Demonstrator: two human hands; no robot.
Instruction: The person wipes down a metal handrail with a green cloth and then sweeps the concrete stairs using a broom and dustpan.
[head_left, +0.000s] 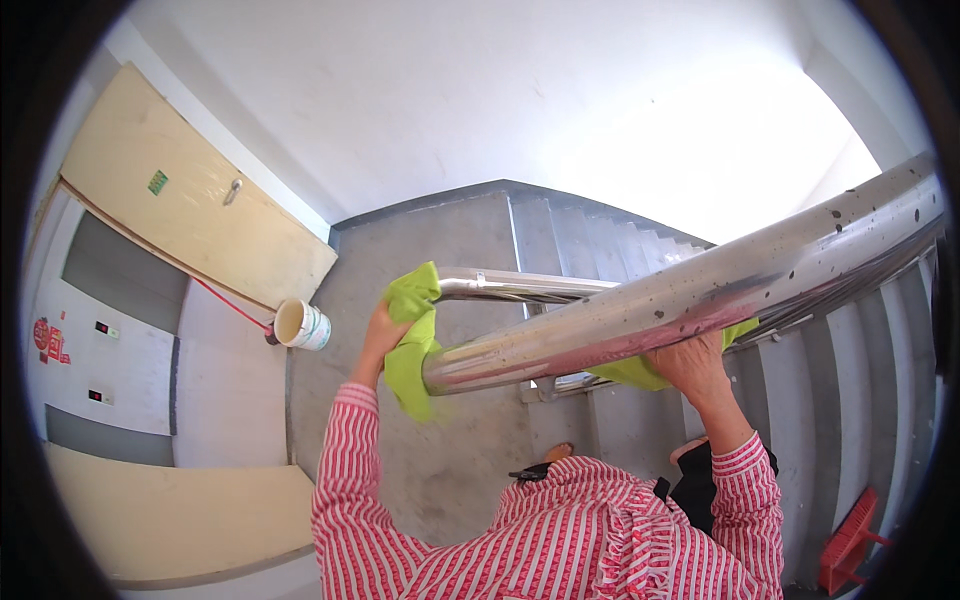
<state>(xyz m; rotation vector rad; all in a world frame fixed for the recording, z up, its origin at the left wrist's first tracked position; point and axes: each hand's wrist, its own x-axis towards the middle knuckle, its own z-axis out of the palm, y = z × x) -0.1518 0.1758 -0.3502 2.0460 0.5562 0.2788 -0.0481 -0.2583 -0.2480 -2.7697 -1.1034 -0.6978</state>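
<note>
A thick, shiny stainless-steel handrail (615, 315) with dark spots slants across the view in front of me. My left hand (382, 334) holds a lime-green cloth (416, 341) against its near-left end, where a thinner steel tube (532, 283) also meets the cloth. Under the rail, farther right, my right hand (694, 367) has another green cloth (634, 373), pressed at the rail's underside. The rail hides part of this cloth and most of my right fingers. Whether the two green parts are one cloth cannot be seen.
Grey stairs rise beyond the rail (574, 236), and more steps (795, 390) lie at right. A white bucket (304, 326) stands on the landing beside a red-handled tool (232, 304). A beige door (195, 187) is at left. A red brush and dustpan (847, 540) rest on the steps.
</note>
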